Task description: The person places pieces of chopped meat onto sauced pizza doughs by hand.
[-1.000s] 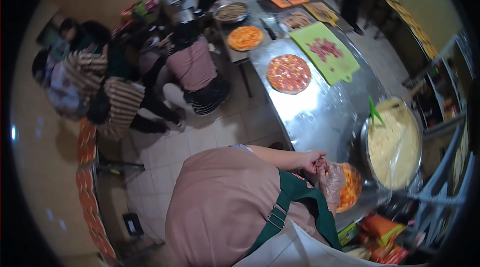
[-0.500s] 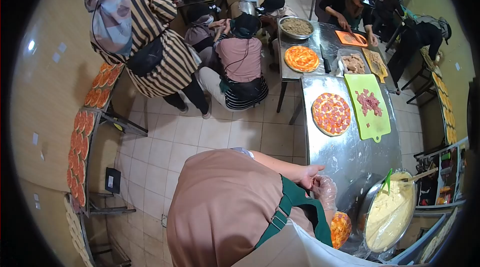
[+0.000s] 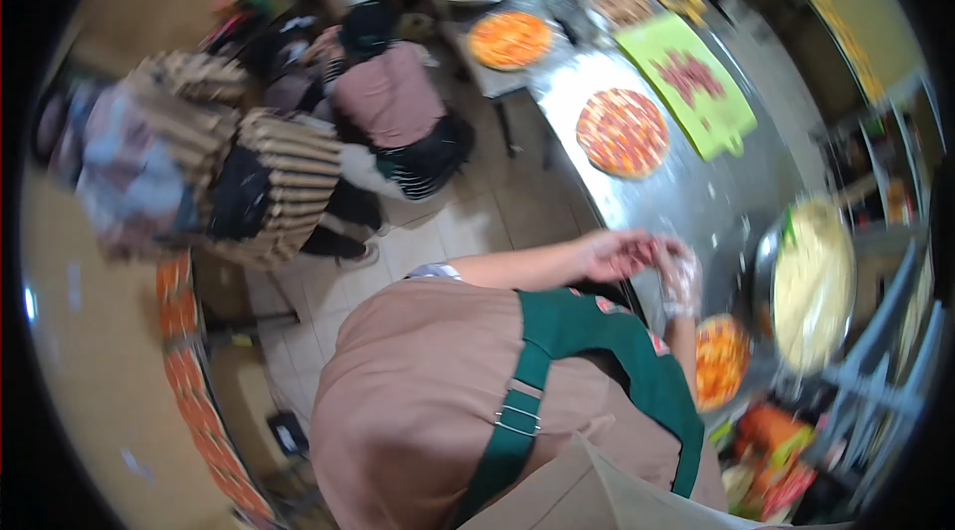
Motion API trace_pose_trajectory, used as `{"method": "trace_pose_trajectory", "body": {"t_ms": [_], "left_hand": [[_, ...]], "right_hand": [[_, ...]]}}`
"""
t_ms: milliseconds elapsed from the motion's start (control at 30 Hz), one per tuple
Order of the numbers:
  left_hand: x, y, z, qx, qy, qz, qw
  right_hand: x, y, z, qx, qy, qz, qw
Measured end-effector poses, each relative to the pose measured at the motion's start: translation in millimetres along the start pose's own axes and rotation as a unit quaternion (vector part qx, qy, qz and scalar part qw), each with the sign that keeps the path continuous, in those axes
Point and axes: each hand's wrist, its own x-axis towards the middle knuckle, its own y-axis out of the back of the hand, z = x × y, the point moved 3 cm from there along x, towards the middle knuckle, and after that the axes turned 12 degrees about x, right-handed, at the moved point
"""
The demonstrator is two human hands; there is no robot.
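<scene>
A: Where are the left hand (image 3: 615, 258) and the right hand (image 3: 681, 276)?

B: Above the left edge of the steel bench (image 3: 686, 190), so close together that the blur hides whether they touch. The left is bare, the right wears a clear plastic glove (image 3: 679, 291)

A: And how does the grip stand?

B: The left hand's fingers look half curled, with something reddish at them, but the smear makes it impossible to tell whether it is held, or how firmly. The right hand's fingers bend toward the left hand; there is no telling how far they are parted or whether they have hold of anything

A: The pizzas?

B: The nearest pizza (image 3: 722, 363) lies at the bench's near end, just beside the right forearm (image 3: 682, 343). Farther up, a second pizza (image 3: 623, 132) lies flat between the left edge and a green cutting board (image 3: 734, 122). A third pizza (image 3: 509, 40) is on another table (image 3: 495, 85), past the far left corner

A: Anything else there?

B: Chopped pinkish meat (image 3: 688, 78) on the green cutting board, and, by the right edge toward the near end, a bowl (image 3: 764, 281) of pale, creamy mixture (image 3: 814, 276)
</scene>
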Motion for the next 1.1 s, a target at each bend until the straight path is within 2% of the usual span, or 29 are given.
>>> {"method": "trace_pose_trajectory", "body": {"t_ms": [67, 133, 267, 333, 400, 533, 600, 700, 833, 1000, 1067, 1100], "left_hand": [[-19.5, -32.5, 13.2, 0.034, -0.016, 0.087, 0.996], [-15.7, -26.3, 17.5, 0.068, 0.005, 0.077, 0.995], [-10.5, -33.5, 21.8, 0.113, 0.039, 0.131, 0.984], [-4.1, -38.5, 20.9, 0.16, 0.046, 0.117, 0.979], [1.6, -47.3, 19.0, 0.202, 0.053, 0.105, 0.972], [15.5, -55.1, 5.8, 0.215, 0.116, 0.099, 0.965], [27.0, -54.5, -2.8, 0.24, 0.132, 0.052, 0.96], [44.4, -46.2, -18.4, 0.302, 0.149, 0.052, 0.94], [55.6, -49.9, -36.3, 0.347, 0.197, 0.063, 0.915], [61.2, -53.6, -54.9, 0.333, 0.265, 0.068, 0.902], [64.3, -51.9, -59.3, 0.327, 0.275, 0.077, 0.901], [65.2, -50.4, -59.4, 0.33, 0.278, 0.084, 0.898]], "right_hand": [[-6.6, -3.4, -9.4, 0.074, 0.04, 0.018, 0.996], [-7.9, -2.4, -9.8, 0.079, 0.029, 0.048, 0.995], [-11.4, 3.9, 4.5, 0.219, -0.029, 0.088, 0.971], [-18.3, 11.9, 4.1, 0.23, -0.023, 0.112, 0.966], [-25.3, 16.4, 4.8, 0.304, -0.048, 0.139, 0.941], [-40.7, 28.1, 8.1, 0.336, -0.021, 0.184, 0.924], [-47.4, 35.7, 16.3, 0.325, -0.011, 0.209, 0.922], [-61.3, 50.8, 25.3, 0.068, -0.004, 0.277, 0.958], [-88.6, 68.0, 31.4, 0.141, -0.038, 0.315, 0.938], [-122.4, 101.6, 63.5, 0.148, -0.089, 0.368, 0.914], [-136.0, 117.5, 66.8, -0.12, -0.121, 0.451, 0.876], [-138.1, 120.5, 66.4, -0.159, -0.13, 0.44, 0.874]]}}
